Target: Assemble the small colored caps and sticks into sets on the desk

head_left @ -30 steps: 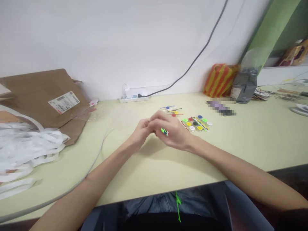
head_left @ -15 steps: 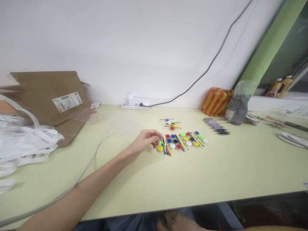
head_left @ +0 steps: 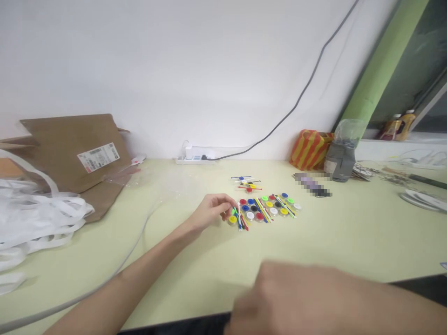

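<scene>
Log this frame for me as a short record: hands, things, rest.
left hand: fingertips at the end of the rows, against thin coloured plastic sticks; any grip unclear
right hand: blurred, over the front edge of the pale green desk; any grip unclear
things: the sticks lie among rows of round coloured plastic discs
rest: white power strip, brown cardboard, white strips, orange-and-yellow striped bag
</scene>
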`<state>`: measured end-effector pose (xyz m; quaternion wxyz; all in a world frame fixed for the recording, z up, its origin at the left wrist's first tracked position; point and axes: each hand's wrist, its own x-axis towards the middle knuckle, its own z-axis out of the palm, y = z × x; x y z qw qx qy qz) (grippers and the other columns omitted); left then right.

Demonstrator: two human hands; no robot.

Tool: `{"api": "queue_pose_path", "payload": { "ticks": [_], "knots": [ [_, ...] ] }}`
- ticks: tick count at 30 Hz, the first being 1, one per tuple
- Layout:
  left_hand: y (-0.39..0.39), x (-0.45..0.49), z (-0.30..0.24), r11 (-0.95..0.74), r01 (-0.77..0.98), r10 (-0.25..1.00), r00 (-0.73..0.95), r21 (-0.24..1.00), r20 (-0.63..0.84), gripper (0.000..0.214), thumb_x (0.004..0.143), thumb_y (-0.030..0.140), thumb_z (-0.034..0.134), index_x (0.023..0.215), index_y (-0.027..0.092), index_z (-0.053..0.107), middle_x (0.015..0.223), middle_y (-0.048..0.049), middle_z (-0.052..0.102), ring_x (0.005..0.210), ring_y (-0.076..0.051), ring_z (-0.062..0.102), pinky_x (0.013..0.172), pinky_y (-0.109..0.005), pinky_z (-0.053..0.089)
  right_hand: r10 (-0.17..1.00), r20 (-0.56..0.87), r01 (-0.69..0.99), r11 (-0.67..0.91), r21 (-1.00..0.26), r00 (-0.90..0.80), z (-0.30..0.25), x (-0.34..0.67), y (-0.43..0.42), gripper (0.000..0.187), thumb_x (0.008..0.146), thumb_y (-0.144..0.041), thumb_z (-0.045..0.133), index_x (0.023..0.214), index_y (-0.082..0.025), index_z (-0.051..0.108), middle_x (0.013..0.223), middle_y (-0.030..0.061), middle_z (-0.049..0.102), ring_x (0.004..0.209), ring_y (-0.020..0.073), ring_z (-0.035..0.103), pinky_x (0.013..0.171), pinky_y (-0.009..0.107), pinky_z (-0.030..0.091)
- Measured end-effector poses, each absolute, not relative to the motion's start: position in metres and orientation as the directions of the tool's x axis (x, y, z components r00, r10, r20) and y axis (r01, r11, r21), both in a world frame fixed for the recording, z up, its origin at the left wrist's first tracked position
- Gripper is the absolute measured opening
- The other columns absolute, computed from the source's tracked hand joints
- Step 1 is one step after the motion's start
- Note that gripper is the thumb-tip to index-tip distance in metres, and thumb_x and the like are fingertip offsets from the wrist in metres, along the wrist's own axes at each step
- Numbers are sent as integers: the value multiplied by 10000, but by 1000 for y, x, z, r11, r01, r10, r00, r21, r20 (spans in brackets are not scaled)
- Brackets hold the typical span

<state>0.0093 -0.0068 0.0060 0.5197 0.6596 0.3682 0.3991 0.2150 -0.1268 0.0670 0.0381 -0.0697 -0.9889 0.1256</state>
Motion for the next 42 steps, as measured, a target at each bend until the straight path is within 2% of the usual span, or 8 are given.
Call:
{"api": "queue_pose_path", "payload": {
  "ticks": [4, 7, 11, 19, 27, 34, 38, 42],
  "knots": [
    [-6, 9, 4, -202, 79, 892, 427, 976, 150, 232, 829, 356, 632, 865, 143, 717, 631, -12, 605, 599, -122, 549, 608, -249, 433, 426, 358, 311, 889, -336, -831, 118, 218, -19, 293, 1028, -319, 460, 1050, -190, 723, 1109, 75, 681, 871, 128, 647, 735, 235, 477],
    [-7, 11, 3, -166, 103, 898, 427, 981, 107, 232, 829, 348, 626, 869, 134, 706, 641, -17, 600, 586, -117, 541, 574, -238, 415, 611, 551, 533, 784, -319, -568, 119, 216, 82, 361, 990, -373, 516, 868, -134, 758, 817, 48, 645, 690, 117, 552, 685, 242, 422],
    [-8, 11, 4, -164, 113, 905, 412, 980, 104, 223, 832, 339, 621, 857, 132, 699, 630, -11, 588, 565, -108, 531, 573, -238, 414, 853, 478, 651, 487, -583, -210, 76, 215, 174, 347, 963, -275, 482, 819, -81, 730, 598, 18, 602, 535, 99, 503, 584, 219, 410],
    [-5, 10, 3, -157, 124, 906, 413, 980, 93, 227, 837, 344, 625, 863, 136, 713, 622, -7, 576, 564, -106, 523, 565, -237, 398, 899, 385, 755, 398, -522, -208, 4, 229, 211, 194, 818, -84, 551, 819, -93, 745, 777, 106, 751, 711, 157, 662, 733, 225, 500],
    [1, 4, 4, -179, 145, 940, 316, 973, 126, 184, 857, 310, 607, 872, 150, 697, 652, -3, 587, 592, -108, 516, 604, -248, 418, 867, 321, 774, 489, -403, -381, -5, 232, 224, 387, 790, 19, 519, 1063, -78, 775, 1054, 149, 761, 983, 215, 701, 909, 253, 491],
    [13, -11, 4, -277, 271, 958, 148, 922, 244, 175, 863, 280, 530, 863, 165, 662, 647, 3, 556, 609, -135, 517, 624, -277, 441, 811, 312, 737, 582, -342, -495, -5, 238, 220, 500, 673, 96, 518, 1055, -97, 776, 1097, 115, 756, 1036, 215, 681, 947, 250, 489],
    [36, -39, 0, -458, 695, 812, 75, 553, 578, 234, 904, 251, 447, 922, 189, 672, 919, -63, 646, 920, -204, 606, 887, -347, 474, 787, 352, 725, 610, -320, -507, 2, 238, 217, 543, 636, 122, 484, 1047, -98, 762, 1117, 117, 740, 1035, 212, 662, 948, 275, 488],
    [60, -76, -10, -157, 964, 829, 11, 214, 559, 449, 946, 260, 369, 1344, 153, 547, 1355, -167, 543, 1282, -311, 489, 1094, -466, 368, 769, 403, 712, 626, -318, -496, 16, 232, 213, 533, 681, 116, 444, 1065, -100, 742, 1101, 112, 736, 1003, 190, 655, 927, 265, 484]
  ]
}}
